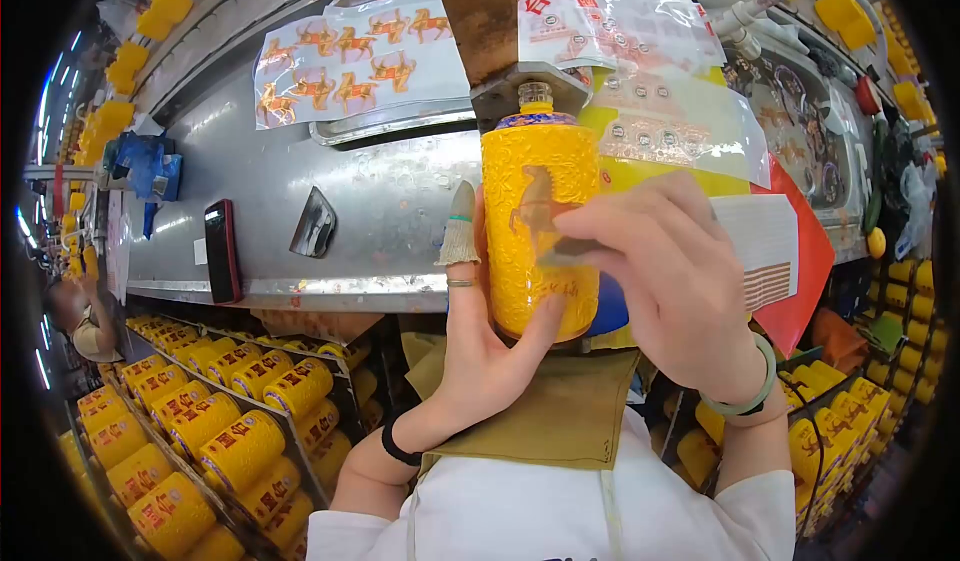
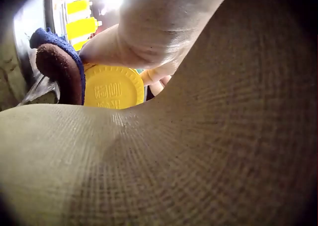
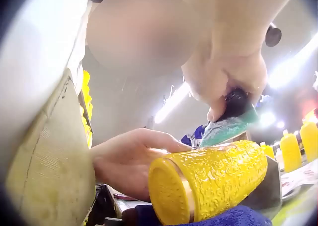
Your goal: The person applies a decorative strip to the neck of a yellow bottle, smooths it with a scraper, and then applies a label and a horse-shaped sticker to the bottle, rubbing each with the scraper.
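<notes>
A yellow embossed bottle [image 1: 505,261] lies with its clear glass neck at a metal bracket [image 1: 570,91] and its base towards the person. A brown horse decal [image 1: 537,196] is on its upper side. My left hand [image 1: 490,361] grips the bottle, thumb on the near part; one finger wears a grey tip and a cloth wrap. My right hand [image 1: 680,271] pinches a small scraper [image 3: 233,106] with a dark grip and a greenish edge, held over the decal. The bottle's round base [image 2: 117,89] shows in the left wrist view, and blue cloth [image 3: 223,218] lies beneath the bottle.
A sheet of horse decals [image 1: 350,66] lies at the back left, over a metal tray [image 1: 400,131]. A phone [image 1: 222,251] and a dark shiny piece [image 1: 315,223] are on the left. Printed plastic sheets [image 1: 690,121] lie right. Crates of yellow bottles [image 1: 240,451] stand below.
</notes>
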The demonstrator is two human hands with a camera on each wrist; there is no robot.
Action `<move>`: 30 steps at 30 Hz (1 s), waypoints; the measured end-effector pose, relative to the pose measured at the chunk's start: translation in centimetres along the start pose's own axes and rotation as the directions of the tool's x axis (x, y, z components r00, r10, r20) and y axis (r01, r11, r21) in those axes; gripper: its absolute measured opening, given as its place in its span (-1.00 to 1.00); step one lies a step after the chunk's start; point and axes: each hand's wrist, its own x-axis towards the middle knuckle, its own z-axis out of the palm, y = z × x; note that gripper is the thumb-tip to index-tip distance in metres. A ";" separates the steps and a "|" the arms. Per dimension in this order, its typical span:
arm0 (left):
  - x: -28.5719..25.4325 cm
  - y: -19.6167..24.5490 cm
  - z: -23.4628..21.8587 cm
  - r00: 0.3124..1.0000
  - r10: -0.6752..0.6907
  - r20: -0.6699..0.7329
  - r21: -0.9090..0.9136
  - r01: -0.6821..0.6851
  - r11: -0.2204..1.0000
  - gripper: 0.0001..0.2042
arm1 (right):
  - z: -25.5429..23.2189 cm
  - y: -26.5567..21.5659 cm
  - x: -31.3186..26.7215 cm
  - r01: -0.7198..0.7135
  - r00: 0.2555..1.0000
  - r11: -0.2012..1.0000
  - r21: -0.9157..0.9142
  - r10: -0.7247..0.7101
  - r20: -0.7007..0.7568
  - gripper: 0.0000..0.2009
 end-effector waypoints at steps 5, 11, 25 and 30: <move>0.1 0.9 -0.2 0.997 -0.043 0.071 -0.027 0.045 0.999 -0.09 | 0.4 -0.6 -2.0 -0.124 0.990 0.990 0.059 0.128 -0.055 -0.73; 1.1 1.3 -1.3 0.996 -0.046 0.082 -0.124 0.056 0.991 -0.10 | 0.9 -0.7 -5.1 -0.364 0.886 0.930 -0.041 0.333 -0.322 -0.73; 1.0 0.6 -1.7 0.995 -0.100 0.022 -0.282 0.102 0.954 -0.30 | 2.1 -3.9 -5.8 -0.508 0.818 0.828 0.237 0.550 -0.166 -0.81; 0.8 0.6 -1.7 0.996 -0.052 0.069 -0.140 0.061 0.988 -0.20 | 2.9 -4.7 -4.7 -0.512 0.829 0.840 0.181 0.538 -0.154 -0.82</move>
